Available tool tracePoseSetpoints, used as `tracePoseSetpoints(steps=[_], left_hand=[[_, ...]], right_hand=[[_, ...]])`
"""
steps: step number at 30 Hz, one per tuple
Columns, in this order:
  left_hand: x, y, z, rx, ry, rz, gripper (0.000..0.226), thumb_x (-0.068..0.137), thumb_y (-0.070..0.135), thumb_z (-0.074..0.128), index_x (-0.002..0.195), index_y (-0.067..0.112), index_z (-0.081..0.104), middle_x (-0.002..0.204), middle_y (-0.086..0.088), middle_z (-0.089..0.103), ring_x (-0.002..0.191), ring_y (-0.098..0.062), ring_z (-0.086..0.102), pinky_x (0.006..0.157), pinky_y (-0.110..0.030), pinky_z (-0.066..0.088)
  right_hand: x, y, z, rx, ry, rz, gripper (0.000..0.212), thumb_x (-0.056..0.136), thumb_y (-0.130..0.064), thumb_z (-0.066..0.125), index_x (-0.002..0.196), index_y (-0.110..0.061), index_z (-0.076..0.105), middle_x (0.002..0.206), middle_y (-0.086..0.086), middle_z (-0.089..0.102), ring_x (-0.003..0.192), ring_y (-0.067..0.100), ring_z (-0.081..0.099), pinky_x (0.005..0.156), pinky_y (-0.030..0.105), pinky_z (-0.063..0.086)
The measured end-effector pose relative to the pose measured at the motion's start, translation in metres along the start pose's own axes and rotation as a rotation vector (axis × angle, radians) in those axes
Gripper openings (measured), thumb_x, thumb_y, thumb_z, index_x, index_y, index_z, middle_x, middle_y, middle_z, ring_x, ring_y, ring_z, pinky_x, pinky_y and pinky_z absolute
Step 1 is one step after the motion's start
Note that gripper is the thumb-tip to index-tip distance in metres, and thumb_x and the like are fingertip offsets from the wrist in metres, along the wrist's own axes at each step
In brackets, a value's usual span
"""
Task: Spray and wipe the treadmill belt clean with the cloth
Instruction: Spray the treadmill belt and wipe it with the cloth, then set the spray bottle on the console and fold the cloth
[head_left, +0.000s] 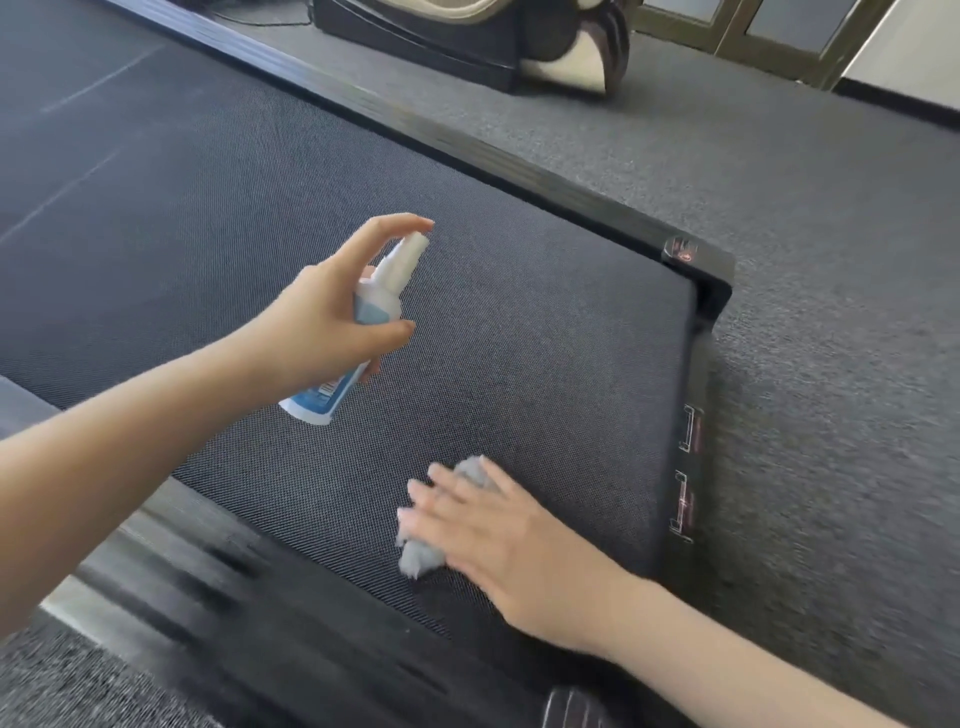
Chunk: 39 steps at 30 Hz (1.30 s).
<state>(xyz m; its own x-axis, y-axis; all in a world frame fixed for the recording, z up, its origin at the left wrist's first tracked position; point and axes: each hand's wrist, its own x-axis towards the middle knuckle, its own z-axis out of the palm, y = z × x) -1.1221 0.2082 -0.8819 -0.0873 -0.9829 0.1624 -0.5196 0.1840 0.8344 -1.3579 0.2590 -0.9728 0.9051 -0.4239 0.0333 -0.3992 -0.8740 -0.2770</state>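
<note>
The dark textured treadmill belt (519, 322) fills the middle of the head view. My left hand (332, 312) grips a small white and blue spray bottle (382, 291) above the belt, with the forefinger over its white nozzle, which points right. My right hand (498, 535) lies flat, fingers straight, pressing a crumpled grey cloth (421, 558) onto the belt near its front edge. Most of the cloth is hidden under the hand.
Black side rails (467, 150) frame the belt, with an end cap and stickers (691, 447) at the right. Grey carpet (831, 260) surrounds the treadmill. A dark and beige machine base (498, 47) stands on the carpet at the back.
</note>
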Motion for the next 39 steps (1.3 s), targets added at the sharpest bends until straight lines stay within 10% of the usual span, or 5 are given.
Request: tracePoseSetpoints(steps=[9,15,21,29,39], left_hand=[[-0.002,0.012,0.0,-0.017,0.01,0.037,0.072,0.083,-0.004,0.063,0.13,0.046,0.04,0.07,-0.007,0.062,0.05,-0.025,0.064,0.057,-0.038,0.057],[-0.005,0.015,0.005,-0.025,0.018,0.035,0.072,0.083,-0.003,0.063,0.13,0.046,0.04,0.073,-0.012,0.063,0.05,-0.025,0.064,0.055,-0.034,0.058],[-0.007,0.014,0.011,-0.023,0.029,0.057,0.07,0.083,-0.003,0.063,0.131,0.042,0.041,0.07,-0.011,0.064,0.049,-0.019,0.063,0.056,-0.027,0.057],[-0.004,0.014,0.013,-0.063,0.057,0.082,0.07,0.084,-0.001,0.065,0.13,0.045,0.039,0.071,-0.013,0.065,0.051,-0.023,0.066,0.056,-0.024,0.055],[0.005,0.014,0.006,-0.097,0.215,0.032,0.06,0.081,0.012,0.072,0.125,0.04,0.043,0.08,-0.011,0.064,0.067,-0.029,0.068,0.072,-0.049,0.058]], right_hand=[[-0.014,-0.009,-0.018,0.409,0.098,0.207,0.055,0.097,-0.046,0.034,0.148,-0.028,0.024,0.153,-0.02,0.02,0.142,-0.006,0.004,0.118,0.027,-0.003],[-0.009,0.018,-0.011,0.154,0.254,0.465,0.057,0.09,-0.055,0.033,0.137,-0.027,0.045,0.152,-0.017,0.023,0.14,-0.01,0.002,0.118,0.022,0.002],[-0.01,0.011,-0.004,0.207,0.357,0.445,0.024,0.086,-0.03,0.065,0.108,-0.021,0.066,0.135,-0.017,0.047,0.134,-0.005,0.027,0.112,0.016,0.015],[0.005,0.009,-0.043,0.387,0.405,0.574,0.021,0.082,-0.018,0.067,0.083,-0.027,0.048,0.075,-0.009,0.054,0.066,0.005,0.049,0.063,0.02,0.045],[0.033,0.035,-0.12,0.426,0.672,0.577,0.022,0.076,-0.008,0.074,0.08,-0.023,0.058,0.079,-0.007,0.064,0.076,0.01,0.06,0.072,0.029,0.052]])
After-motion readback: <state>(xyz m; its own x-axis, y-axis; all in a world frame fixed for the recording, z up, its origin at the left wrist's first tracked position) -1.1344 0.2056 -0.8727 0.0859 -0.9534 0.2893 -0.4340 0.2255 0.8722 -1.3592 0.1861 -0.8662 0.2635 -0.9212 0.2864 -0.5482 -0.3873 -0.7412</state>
